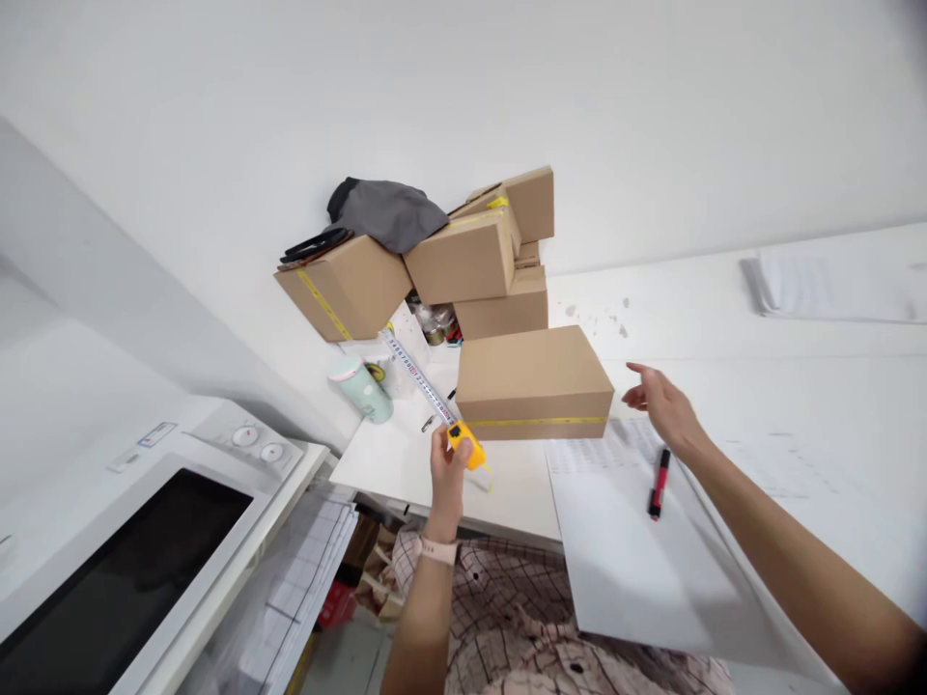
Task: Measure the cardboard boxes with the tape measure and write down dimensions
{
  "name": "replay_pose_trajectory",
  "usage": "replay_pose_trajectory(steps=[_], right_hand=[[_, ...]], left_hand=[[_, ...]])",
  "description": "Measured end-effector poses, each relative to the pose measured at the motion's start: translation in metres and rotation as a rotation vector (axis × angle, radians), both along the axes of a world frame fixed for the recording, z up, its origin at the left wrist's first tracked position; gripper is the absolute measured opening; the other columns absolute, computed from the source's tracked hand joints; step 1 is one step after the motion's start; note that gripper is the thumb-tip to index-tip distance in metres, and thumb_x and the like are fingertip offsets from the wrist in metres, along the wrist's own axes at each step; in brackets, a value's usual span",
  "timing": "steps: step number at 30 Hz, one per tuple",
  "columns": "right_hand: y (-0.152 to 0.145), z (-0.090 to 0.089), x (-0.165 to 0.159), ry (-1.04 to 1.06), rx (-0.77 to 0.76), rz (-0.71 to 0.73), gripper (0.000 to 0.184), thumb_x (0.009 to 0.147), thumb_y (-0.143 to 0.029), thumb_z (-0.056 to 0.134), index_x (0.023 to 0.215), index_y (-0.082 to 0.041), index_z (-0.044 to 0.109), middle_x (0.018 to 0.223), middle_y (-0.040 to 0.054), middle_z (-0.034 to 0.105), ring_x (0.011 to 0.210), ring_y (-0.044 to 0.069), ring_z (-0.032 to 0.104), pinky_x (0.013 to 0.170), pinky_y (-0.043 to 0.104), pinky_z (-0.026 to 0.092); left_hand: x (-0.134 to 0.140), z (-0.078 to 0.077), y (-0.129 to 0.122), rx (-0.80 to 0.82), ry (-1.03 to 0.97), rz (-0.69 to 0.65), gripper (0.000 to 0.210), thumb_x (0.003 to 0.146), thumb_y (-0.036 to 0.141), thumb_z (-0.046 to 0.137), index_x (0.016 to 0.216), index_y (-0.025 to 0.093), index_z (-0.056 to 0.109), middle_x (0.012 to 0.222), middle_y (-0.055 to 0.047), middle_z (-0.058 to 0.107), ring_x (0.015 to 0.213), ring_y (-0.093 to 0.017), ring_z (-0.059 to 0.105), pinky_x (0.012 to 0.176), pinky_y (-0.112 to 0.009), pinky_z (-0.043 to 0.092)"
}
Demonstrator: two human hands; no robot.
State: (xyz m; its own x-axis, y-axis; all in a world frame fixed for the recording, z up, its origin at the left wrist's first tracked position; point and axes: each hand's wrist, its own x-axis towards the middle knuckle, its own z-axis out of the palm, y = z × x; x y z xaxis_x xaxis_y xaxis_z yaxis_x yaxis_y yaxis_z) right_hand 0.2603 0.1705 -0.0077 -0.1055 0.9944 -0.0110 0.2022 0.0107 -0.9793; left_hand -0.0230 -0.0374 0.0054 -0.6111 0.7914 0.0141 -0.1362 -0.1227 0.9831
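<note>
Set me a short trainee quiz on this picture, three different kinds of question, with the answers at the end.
1. Which hand holds the tape measure?
2. True or false: the right hand is empty.
3. Fill in: the grey cloth lies on top of the ____.

Key: 1. The left hand. 2. True. 3. Boxes.

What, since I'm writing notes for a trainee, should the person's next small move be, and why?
Probably swing the tape measure over to the nearest cardboard box: the left grip holds it with its blade drawn out to the left of that box, and the right grip, empty beside the box, could steady it.
</note>
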Motion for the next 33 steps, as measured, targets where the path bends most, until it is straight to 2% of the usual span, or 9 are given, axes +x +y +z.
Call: replay_pose_trajectory(steps=[3,6,10,13,18,23,28,30,33], right_hand=[[-0.012,0.007,-0.01,-0.036,0.156,0.091,0.066,0.095,-0.072,0.042,0.144,-0.03,0.057,0.094,0.0063,0.07,0.089,0.025,0.065,0.089,0.041,0.056],[-0.007,0.032,-0.014,-0.066,0.256,0.118,0.063,0.091,-0.07,0.054,0.14,-0.033,0.062,0.1,0.0047,0.07,0.089,0.024,0.064,0.083,0.038,0.055],[0.009,0.066,-0.006,-0.156,0.342,0.065,0.058,0.088,-0.069,0.059,0.129,-0.03,0.068,0.077,0.0005,0.06,0.075,0.021,0.058,0.069,0.034,0.05],[0.022,0.079,-0.009,-0.252,0.36,-0.013,0.049,0.084,-0.066,0.065,0.111,-0.025,0.072,0.07,-0.0005,0.055,0.068,0.02,0.055,0.064,0.034,0.046],[0.057,0.08,-0.03,-0.383,0.523,-0.134,0.038,0.081,-0.06,0.068,0.085,-0.022,0.068,0.086,0.0064,0.059,0.082,0.025,0.059,0.079,0.04,0.048],[0.088,0.087,-0.039,-0.356,0.539,-0.139,0.041,0.081,-0.062,0.067,0.082,-0.021,0.068,0.09,0.0087,0.06,0.084,0.025,0.059,0.08,0.041,0.049],[0.097,0.099,-0.029,-0.453,0.416,-0.074,0.036,0.084,-0.056,0.065,0.077,-0.02,0.068,0.081,0.0084,0.067,0.077,0.025,0.061,0.072,0.039,0.046],[0.097,0.098,-0.028,-0.568,0.402,-0.087,0.033,0.086,-0.051,0.063,0.077,-0.02,0.069,0.09,0.0112,0.069,0.08,0.026,0.062,0.073,0.04,0.046],[0.096,0.093,-0.031,-0.724,0.471,-0.115,0.034,0.09,-0.048,0.057,0.084,-0.019,0.074,0.112,0.0165,0.069,0.1,0.032,0.063,0.079,0.041,0.047]], left_hand=[[-0.012,0.005,0.015,-0.03,-0.005,-0.116,0.056,0.072,0.053,0.08,0.114,0.025,0.056,0.108,-0.004,0.065,0.093,-0.022,0.067,0.077,-0.032,0.057],[-0.018,0.025,0.026,-0.004,0.046,-0.149,0.058,0.07,0.053,0.082,0.114,0.024,0.056,0.106,-0.004,0.066,0.095,-0.022,0.068,0.076,-0.03,0.056],[-0.023,0.053,0.037,0.105,0.012,-0.195,0.061,0.068,0.056,0.084,0.112,0.023,0.057,0.111,-0.004,0.068,0.085,-0.019,0.069,0.075,-0.032,0.058],[-0.026,0.061,0.048,0.11,0.008,-0.245,0.057,0.07,0.054,0.084,0.109,0.021,0.059,0.111,-0.006,0.069,0.082,-0.018,0.07,0.073,-0.032,0.059],[-0.026,0.062,0.071,0.084,-0.016,-0.27,0.059,0.068,0.056,0.084,0.107,0.019,0.06,0.101,-0.005,0.07,0.074,-0.017,0.07,0.067,-0.031,0.06],[-0.025,0.082,0.088,0.096,-0.008,-0.246,0.057,0.068,0.056,0.083,0.103,0.018,0.059,0.088,-0.001,0.067,0.064,-0.014,0.068,0.062,-0.029,0.059],[-0.021,0.094,0.088,0.09,-0.011,-0.28,0.056,0.069,0.057,0.08,0.104,0.017,0.062,0.1,-0.004,0.069,0.061,-0.013,0.067,0.057,-0.029,0.058],[-0.019,0.094,0.089,0.077,-0.019,-0.292,0.055,0.07,0.057,0.08,0.103,0.016,0.063,0.105,-0.006,0.07,0.061,-0.013,0.067,0.057,-0.03,0.058],[-0.013,0.095,0.091,0.084,-0.026,-0.274,0.05,0.072,0.056,0.079,0.099,0.017,0.062,0.111,-0.008,0.07,0.061,-0.012,0.066,0.059,-0.032,0.059]])
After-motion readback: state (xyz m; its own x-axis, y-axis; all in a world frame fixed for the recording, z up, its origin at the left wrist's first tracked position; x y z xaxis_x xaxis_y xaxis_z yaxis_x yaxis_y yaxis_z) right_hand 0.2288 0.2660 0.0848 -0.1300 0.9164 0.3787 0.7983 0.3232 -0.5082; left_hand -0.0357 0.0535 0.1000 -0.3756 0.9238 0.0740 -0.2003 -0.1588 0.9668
